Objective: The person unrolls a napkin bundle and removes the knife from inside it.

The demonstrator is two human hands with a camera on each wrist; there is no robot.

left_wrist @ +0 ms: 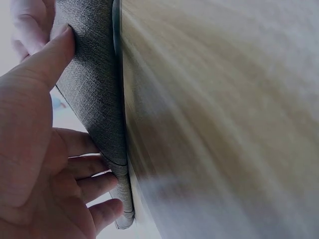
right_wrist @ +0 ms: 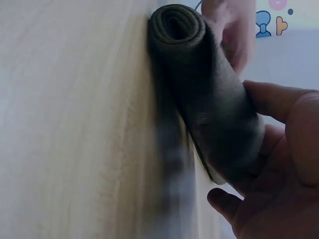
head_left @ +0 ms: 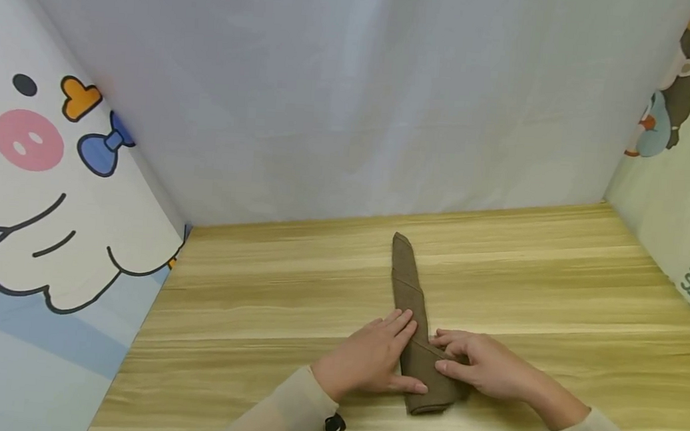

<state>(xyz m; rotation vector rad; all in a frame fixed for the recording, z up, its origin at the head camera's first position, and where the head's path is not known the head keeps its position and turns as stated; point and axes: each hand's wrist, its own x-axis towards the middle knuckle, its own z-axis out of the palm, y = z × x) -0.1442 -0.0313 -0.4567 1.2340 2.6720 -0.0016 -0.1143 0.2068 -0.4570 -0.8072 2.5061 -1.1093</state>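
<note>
A brown cloth (head_left: 408,280) is rolled into a long taper, its narrow tip pointing to the back of the table and its wide end to the front. The right wrist view looks into the coiled layers of that wide end (right_wrist: 177,27). My left hand (head_left: 368,354) lies along the cloth's left side, fingers straight on the upper part and thumb on the lower part. At the right side, my right hand (head_left: 485,365) pinches the loose flap of the cloth, thumb on top and fingers partly hidden behind the edge.
The wood-grain table (head_left: 255,303) runs back to a pale grey sheet (head_left: 358,109). A panel with a cartoon duck (head_left: 27,206) stands on the left. Another panel with cartoon figures (head_left: 681,219) stands on the right.
</note>
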